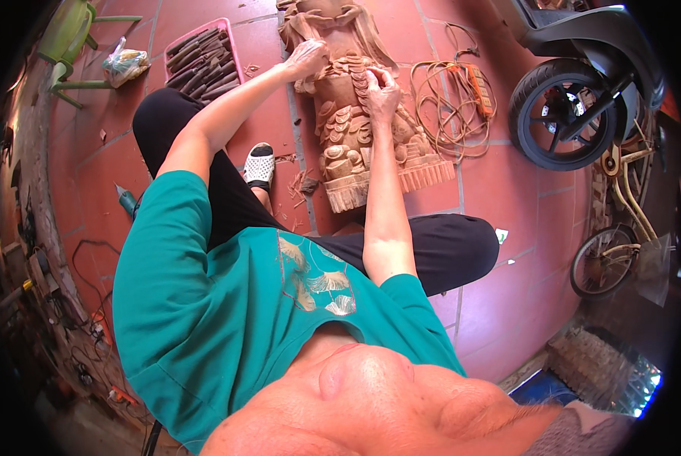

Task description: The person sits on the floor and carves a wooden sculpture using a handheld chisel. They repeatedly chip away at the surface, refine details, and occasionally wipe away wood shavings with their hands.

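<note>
A carved wooden statue (344, 125) lies on the tiled floor in front of me, its ridged base toward my legs. Scales, folds and rounded shapes are cut into its brown surface. My left hand (308, 59) is at its upper left side, with the fingers bent closed against the wood. Whatever those fingers may hold is hidden. On the right side of the carving rests my right hand (383, 93), its fingers curled together at the scaly part. Anything small pinched in them is too hard to make out.
A pink tray (236, 53) of carving tools stands left of the statue. An orange power strip (479, 91) with a coiled cord (439, 114) lies to its right, near a motorbike wheel (561, 114). Wood shavings (302, 186) lie by my foot; a green chair (65, 34) stands far left.
</note>
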The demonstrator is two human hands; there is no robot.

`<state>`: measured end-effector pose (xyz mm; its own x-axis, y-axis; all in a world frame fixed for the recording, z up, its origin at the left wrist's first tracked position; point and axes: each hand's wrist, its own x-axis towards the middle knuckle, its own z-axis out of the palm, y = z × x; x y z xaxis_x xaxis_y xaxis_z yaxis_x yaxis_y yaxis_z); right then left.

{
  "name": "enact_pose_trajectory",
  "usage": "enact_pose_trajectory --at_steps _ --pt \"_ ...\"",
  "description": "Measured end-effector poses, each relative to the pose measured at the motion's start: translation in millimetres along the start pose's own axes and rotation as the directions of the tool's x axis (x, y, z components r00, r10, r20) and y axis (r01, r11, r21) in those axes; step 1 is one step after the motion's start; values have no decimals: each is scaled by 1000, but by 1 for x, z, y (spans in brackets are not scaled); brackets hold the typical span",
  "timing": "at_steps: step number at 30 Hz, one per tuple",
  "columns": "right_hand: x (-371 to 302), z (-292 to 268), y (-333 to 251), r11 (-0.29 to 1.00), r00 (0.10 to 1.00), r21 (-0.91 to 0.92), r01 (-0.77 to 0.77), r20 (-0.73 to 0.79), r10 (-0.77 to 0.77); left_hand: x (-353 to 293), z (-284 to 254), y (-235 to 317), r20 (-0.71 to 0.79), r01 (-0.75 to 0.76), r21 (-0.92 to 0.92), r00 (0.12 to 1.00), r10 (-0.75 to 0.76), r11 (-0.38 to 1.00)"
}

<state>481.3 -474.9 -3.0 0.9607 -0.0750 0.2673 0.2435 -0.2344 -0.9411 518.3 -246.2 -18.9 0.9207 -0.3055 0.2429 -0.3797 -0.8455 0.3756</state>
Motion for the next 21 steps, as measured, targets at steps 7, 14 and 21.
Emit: enact_pose_trajectory --at_steps 7,14,21 --pt "4 3 -17 999 999 -30 33 24 -32 -6 5 -2 -90 -23 -45 996 19 999" --pt "3 3 -12 998 1000 -54 30 7 -30 -2 12 -7 -39 -57 25 998 58 998" --pt "3 2 -8 1000 1000 -19 12 23 -11 12 10 0 148 -15 116 989 -3 993"
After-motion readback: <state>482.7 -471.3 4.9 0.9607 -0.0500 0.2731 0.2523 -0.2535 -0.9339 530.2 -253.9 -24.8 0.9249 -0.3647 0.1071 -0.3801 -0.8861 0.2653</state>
